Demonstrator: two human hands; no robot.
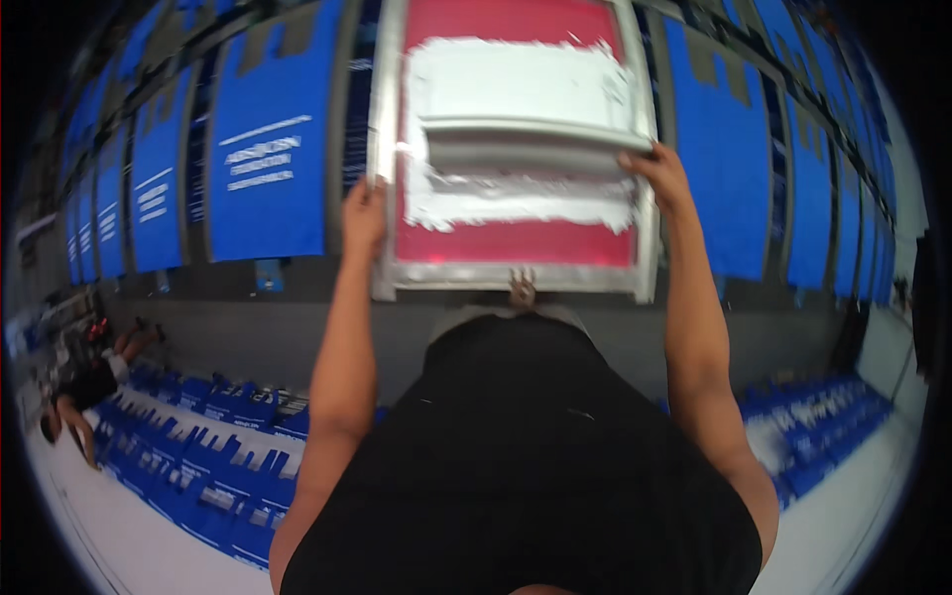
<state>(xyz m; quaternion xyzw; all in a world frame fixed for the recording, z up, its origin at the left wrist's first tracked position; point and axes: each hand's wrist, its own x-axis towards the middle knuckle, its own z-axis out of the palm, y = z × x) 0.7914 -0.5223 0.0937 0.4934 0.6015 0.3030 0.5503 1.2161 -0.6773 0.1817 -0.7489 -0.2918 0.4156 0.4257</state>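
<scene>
A screen-printing frame [385, 109] with pale metal sides and red mesh [516, 246] lies in front of me. White ink [506, 79] covers much of the mesh, with ragged edges. Across it lies a wide metal squeegee [526, 152], slightly slanted. At the left side of the frame, my left hand [364, 218] is closed around the edge. My right hand [662, 178] is closed on the squeegee's right end, close to the frame's right side, thumb toward the middle. A small metal fitting [523, 288] sits at the frame's near edge.
Flat blue bag pieces [268, 149] with white print lie in a row to the left. More blue pieces [719, 149] lie to the right. Behind me, rows of blue pieces [208, 466] cover another surface. Another person [89, 387] bends over at the far left.
</scene>
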